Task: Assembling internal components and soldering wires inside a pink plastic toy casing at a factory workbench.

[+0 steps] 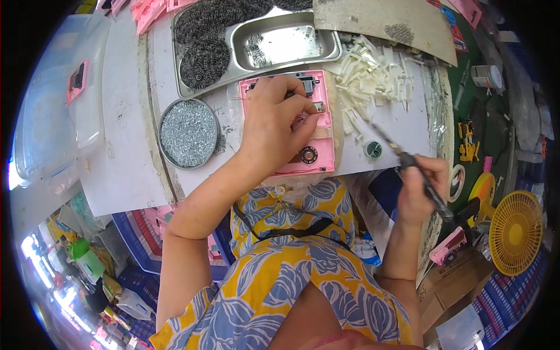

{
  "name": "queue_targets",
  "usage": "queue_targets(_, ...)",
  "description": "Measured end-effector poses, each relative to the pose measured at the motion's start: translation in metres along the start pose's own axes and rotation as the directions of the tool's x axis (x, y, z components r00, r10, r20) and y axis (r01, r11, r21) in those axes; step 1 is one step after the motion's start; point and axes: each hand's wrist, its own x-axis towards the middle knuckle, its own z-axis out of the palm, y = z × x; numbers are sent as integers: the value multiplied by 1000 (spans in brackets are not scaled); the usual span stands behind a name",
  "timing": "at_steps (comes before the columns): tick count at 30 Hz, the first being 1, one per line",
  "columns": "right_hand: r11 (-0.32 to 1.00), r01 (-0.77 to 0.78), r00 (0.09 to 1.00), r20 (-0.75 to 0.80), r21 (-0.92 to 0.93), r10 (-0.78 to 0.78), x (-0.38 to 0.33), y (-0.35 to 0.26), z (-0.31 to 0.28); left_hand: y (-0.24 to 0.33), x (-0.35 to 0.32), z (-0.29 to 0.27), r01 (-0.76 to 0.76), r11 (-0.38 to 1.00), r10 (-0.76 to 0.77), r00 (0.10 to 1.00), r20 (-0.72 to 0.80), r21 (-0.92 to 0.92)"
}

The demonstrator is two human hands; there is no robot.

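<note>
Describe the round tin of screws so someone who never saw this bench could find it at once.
Start at the white table, then the long steel tray of dark coils at its far side. Just below that tray's near left corner, left of the pink panel, sits the round tin. It alone is circular and filled with small shiny silver screws.

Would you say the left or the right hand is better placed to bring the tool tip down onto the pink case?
Probably the right hand: it grips the tool, tip angled toward the pink case. The left hand rests on the case, fingers pinching something small.

A round tin of screws (188, 133), steel tray (326, 49), yellow fan (515, 232).
</note>
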Motion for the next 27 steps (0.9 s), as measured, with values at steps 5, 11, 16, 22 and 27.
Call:
queue_targets(5,996,-17,974,227,84,-3,-2,10,35,-2,-2,11,-3,998,5,999,-36,57)
queue_targets(11,996,-15,958,288,90,-11,2,16,40,-4,-3,9,-19,996,22,999,-40,83)
queue_targets(16,997,3,954,299,75,-25,4,18,42,-5,-2,10,-23,996,26,999,-33,87)
queue_targets(22,996,-11,951,309,83,-15,5,19,43,-5,-2,9,-21,995,24,999,-33,93)
queue_targets(27,996,-14,950,311,86,-14,6,18,45,-4,-2,9,-22,996,25,999,-36,92)
